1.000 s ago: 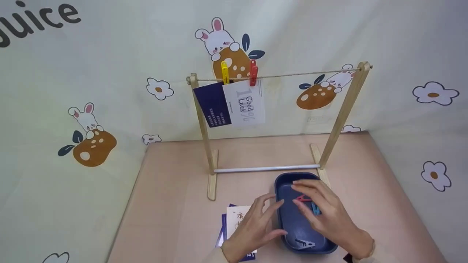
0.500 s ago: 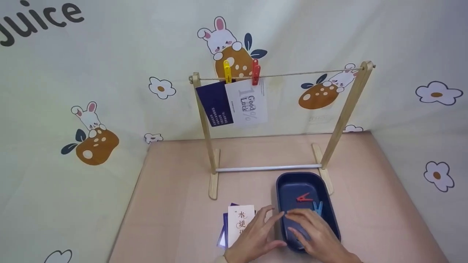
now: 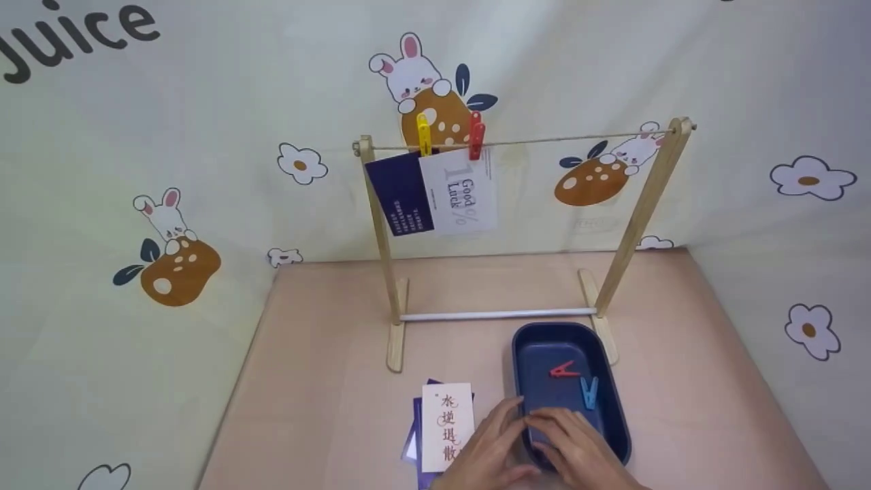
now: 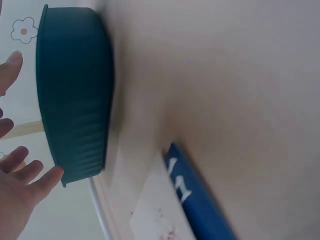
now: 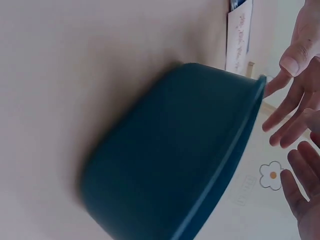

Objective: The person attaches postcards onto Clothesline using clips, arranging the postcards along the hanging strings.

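Observation:
My left hand hovers at the near left side of a dark blue tray, its fingers loosely bent and holding nothing. Over the tray's near end is my right hand, fingers spread and relaxed in the right wrist view; the two hands' fingertips nearly meet in the head view. Inside the tray lie a red clothespin and a light blue clothespin. The near end of the tray floor is hidden behind the right hand. A white card with brown characters tops a small stack left of the hands.
Behind the tray stands a wooden frame with a string across its top. A yellow clothespin and a red clothespin hold a dark blue card and a white card there. Printed fabric surrounds the table.
My right hand has moved from over the red and blue clothespins toward the tray's near end, covering where a grey clothespin lay. My left hand has come slightly down, uncovering more of the white card.

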A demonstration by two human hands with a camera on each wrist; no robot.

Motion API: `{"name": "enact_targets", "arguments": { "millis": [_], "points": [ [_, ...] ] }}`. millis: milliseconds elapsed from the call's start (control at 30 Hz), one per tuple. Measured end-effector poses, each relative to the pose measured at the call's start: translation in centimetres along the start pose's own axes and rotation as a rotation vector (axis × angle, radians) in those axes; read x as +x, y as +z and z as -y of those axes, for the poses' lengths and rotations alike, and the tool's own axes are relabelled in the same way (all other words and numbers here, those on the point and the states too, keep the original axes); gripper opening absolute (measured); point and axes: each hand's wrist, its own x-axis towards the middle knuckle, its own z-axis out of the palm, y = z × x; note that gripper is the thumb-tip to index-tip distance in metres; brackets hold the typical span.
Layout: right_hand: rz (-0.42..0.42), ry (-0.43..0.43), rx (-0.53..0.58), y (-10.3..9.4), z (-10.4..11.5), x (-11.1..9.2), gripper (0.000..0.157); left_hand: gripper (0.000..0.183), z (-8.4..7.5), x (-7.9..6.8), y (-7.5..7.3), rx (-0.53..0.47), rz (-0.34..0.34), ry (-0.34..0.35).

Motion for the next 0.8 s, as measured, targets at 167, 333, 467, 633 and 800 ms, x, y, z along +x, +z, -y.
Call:
{"name": "enact_targets", "arguments": {
  "millis": [167, 333, 467, 633, 800],
  "points": [
    [0.023, 0.050, 0.007, 0.9, -0.2, -1.4, 0.055, 0.070, -0.2, -0.5, 0.9, -0.036, 0.049, -0.046],
    [0.104, 0.164, -0.016, 1.2, -0.2, -2.5, 0.058, 0.073, -0.4, -1.1, 1.6, -0.018, 0.036, -0.072],
    [0.211, 0.244, -0.021, 0.6, -0.8, -2.6, 0.052, 0.074, -0.5, -1.4, 2.0, -0.003, 0.019, -0.067],
    [0.432, 0.345, 0.044, -0.5, -2.0, -1.9, 0.049, 0.072, -0.7, -1.4, 2.2, -0.056, 0.085, -0.111],
    [0.556, 0.371, 0.055, -0.7, -2.6, -1.5, 0.048, 0.069, -1.0, -1.4, 2.4, -0.090, 0.075, -0.128]
  ]
}}
